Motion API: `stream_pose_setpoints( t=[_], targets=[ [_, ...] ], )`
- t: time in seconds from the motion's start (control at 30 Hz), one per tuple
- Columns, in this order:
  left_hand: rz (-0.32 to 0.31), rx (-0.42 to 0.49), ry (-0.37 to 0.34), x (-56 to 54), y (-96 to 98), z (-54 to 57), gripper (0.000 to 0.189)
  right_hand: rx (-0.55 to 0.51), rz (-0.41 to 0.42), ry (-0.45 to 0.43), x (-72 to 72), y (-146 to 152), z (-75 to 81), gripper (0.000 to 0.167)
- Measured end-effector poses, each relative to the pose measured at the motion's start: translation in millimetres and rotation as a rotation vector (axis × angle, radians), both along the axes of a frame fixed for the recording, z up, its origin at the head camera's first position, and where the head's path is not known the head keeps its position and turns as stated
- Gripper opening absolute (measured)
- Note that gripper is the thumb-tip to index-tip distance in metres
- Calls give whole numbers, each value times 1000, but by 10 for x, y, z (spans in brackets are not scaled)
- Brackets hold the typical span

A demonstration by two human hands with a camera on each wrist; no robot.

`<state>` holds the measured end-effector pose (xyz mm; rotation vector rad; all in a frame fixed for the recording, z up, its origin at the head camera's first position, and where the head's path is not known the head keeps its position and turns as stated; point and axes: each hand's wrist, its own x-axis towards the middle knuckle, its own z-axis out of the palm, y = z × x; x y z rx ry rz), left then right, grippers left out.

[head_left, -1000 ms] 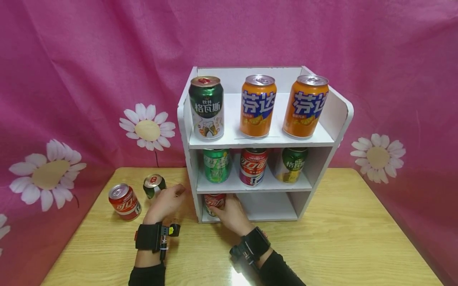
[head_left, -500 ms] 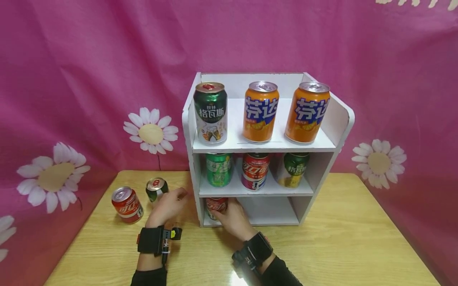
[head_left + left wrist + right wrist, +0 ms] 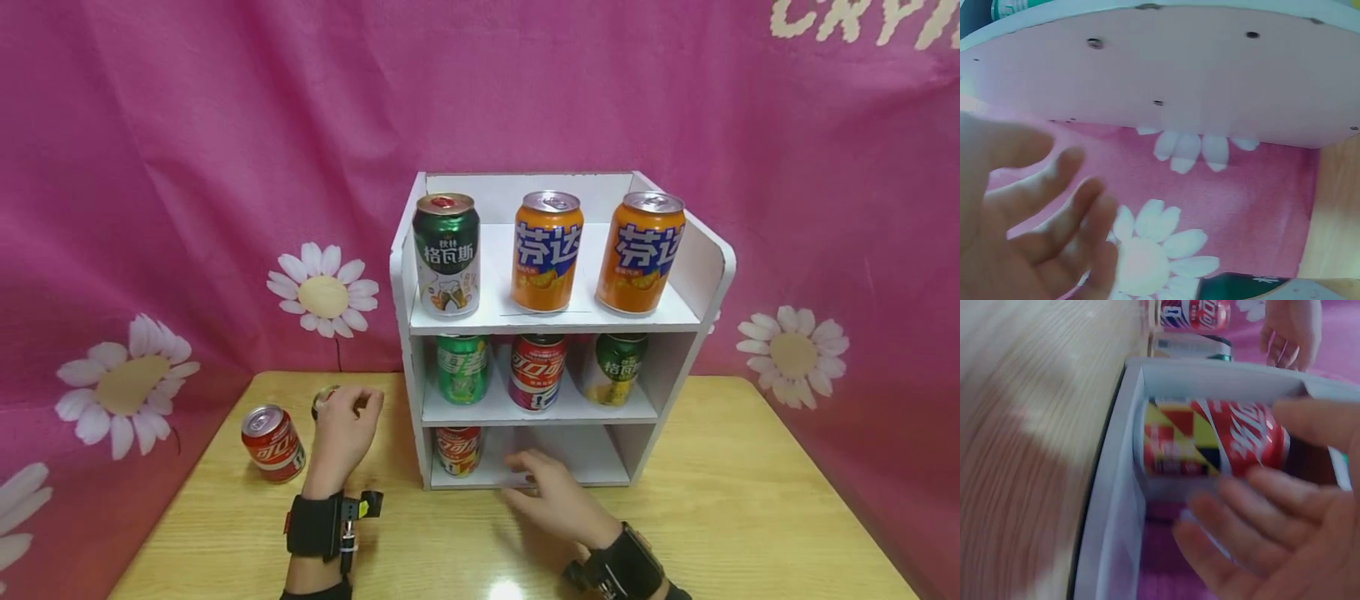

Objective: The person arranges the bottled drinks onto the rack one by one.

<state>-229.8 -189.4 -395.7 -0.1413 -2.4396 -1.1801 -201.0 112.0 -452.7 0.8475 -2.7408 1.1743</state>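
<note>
A red cola can (image 3: 459,452) stands upright at the left end of the bottom shelf. Apart from it, to the right, my right hand (image 3: 555,498) is in front of the shelf opening with its fingers spread and nothing held; the right wrist view shows the fingers (image 3: 1254,512) close by that can (image 3: 1210,437). My left hand (image 3: 347,429) is above the table left of the shelf, its fingers loosely bent and holding nothing. It partly hides a dark green and white can (image 3: 321,402). Farther left, another red cola can (image 3: 273,444) stands on the table.
The white shelf (image 3: 558,325) bears a green and white can (image 3: 447,254) and two orange soda cans (image 3: 547,254) on top. Its middle level holds a green can (image 3: 462,371), a red can (image 3: 536,373) and a green-gold can (image 3: 615,371). A pink curtain (image 3: 225,167) hangs behind.
My right hand has let go of the red can on the bottom shelf and drawn away rightward. My left hand has risen and now covers more of the dark green can. The head view has tilted up.
</note>
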Motion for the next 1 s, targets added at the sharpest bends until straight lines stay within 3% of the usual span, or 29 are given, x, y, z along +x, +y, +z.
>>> stream_pose_setpoints(
  t=[0.1,0.2,0.43,0.63,0.87,1.0],
  targets=[
    [61,44,87,1,-29,20,18,11,78,-38,109,228,25,25],
    [100,44,95,-3,-67,12,32,43,108,-45,193,448,59,22],
    [188,-32,58,-100,-176,-193,73,68,95,-57,331,886,72,22],
    [154,47,-60,-145,-234,-347,89,4,141,-135,421,1042,2,20],
    [202,136,-71,-229,-277,-519,87,3,164,-122,449,1039,-36,21],
    [207,235,-127,-266,-331,-588,89,11,171,-170,437,1035,-72,23]
  ],
)
